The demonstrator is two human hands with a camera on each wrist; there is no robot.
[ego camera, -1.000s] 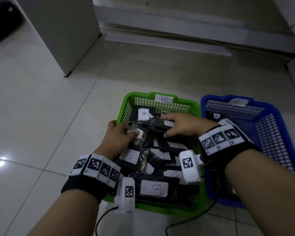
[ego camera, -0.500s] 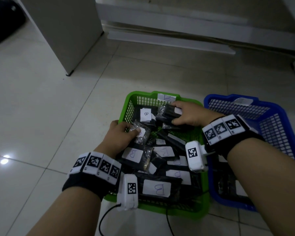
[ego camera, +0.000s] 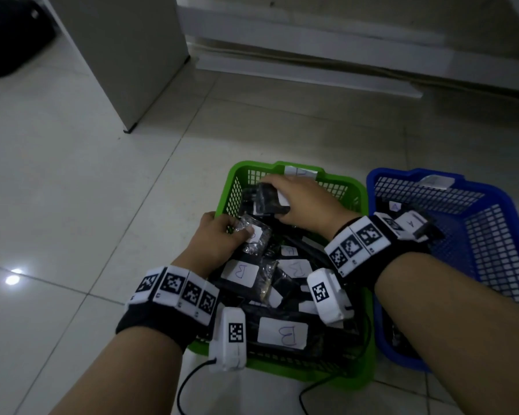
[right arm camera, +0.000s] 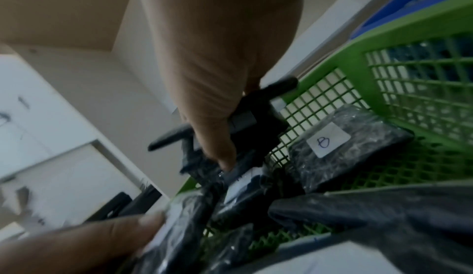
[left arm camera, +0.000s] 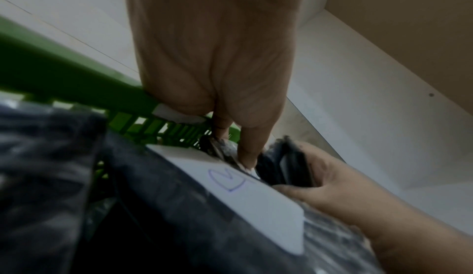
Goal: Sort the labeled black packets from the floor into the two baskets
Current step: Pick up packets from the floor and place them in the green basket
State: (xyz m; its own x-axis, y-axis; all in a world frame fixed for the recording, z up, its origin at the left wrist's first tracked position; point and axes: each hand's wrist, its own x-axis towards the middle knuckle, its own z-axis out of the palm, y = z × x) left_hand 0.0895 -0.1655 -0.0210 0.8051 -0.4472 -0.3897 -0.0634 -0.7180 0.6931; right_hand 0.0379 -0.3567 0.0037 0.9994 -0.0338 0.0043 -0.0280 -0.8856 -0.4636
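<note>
Sorting looks nearly finished: no packets show on the floor.
Your right hand (ego camera: 303,202) grips a black packet (ego camera: 267,199) at the far end of the green basket (ego camera: 360,202); your left hand (ego camera: 216,244) pinches a labeled packet (ego camera: 256,239) there. The blue basket (ego camera: 492,190) holds few.

Pale tiled floor (ego camera: 72,175), grey cabinet (ego camera: 126,55), white baseboard (ego camera: 312,67), dark bag (ego camera: 9,37) far left

black labelled packets (ego camera: 282,333) heaped in green basket (ego camera: 237,187)
</note>
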